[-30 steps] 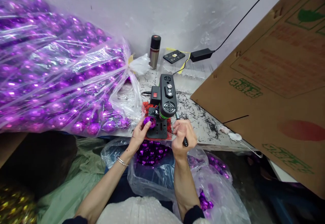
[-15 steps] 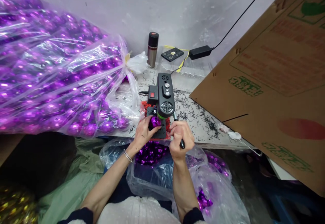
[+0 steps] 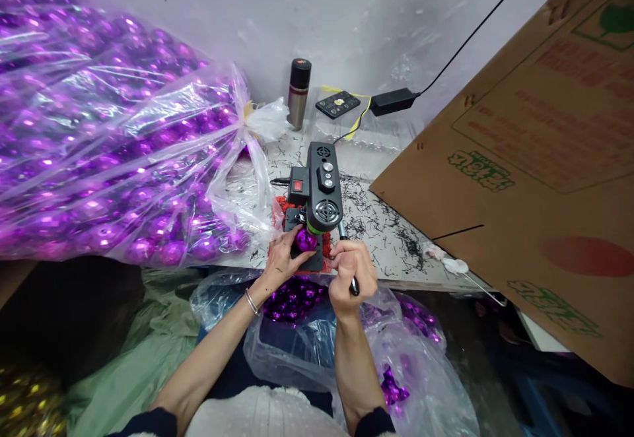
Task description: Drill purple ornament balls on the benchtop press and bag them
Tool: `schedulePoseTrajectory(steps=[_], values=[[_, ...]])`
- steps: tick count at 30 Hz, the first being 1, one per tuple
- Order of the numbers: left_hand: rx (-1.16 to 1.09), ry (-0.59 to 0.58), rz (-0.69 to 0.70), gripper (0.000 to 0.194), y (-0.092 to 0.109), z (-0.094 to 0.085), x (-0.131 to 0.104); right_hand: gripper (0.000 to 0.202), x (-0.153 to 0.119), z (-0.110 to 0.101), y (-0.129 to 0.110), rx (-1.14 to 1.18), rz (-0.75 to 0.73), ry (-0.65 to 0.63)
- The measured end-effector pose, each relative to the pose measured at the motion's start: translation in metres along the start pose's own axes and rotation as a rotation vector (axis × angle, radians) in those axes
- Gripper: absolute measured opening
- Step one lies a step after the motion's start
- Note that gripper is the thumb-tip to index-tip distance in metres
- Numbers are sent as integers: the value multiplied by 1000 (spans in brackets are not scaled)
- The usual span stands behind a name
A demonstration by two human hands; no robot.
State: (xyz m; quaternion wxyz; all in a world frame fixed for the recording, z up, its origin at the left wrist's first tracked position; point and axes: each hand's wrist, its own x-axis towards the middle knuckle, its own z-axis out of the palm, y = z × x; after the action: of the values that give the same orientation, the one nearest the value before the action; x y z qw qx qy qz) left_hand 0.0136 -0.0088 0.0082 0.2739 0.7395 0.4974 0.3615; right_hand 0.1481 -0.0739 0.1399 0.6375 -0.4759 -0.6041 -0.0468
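Note:
A small black bench machine stands near the table's front edge, above a dark base plate with red material around it. My left hand holds a shiny purple ball between thumb and fingers, under the green-rimmed front end of the machine. The ball's top is partly hidden by the machine. On the right side, my right hand is closed around the machine's lever, whose black handle shows below the fist.
Bagged purple balls fill the left. A flask, phone and power adapter are at the back. A cardboard box leans in from the right. Open plastic bags with purple pieces are below the table edge.
The purple ball and my left fingers have shifted slightly right, further beneath the machine's front end. My right hand stays on the lever, slightly lower. The camera view has shifted a little.

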Motion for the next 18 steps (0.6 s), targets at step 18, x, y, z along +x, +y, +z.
schedulePoseTrajectory(steps=[18], values=[[-46, -11, 9, 59, 6, -3, 2, 37, -39, 23, 35, 39, -101, 150]])
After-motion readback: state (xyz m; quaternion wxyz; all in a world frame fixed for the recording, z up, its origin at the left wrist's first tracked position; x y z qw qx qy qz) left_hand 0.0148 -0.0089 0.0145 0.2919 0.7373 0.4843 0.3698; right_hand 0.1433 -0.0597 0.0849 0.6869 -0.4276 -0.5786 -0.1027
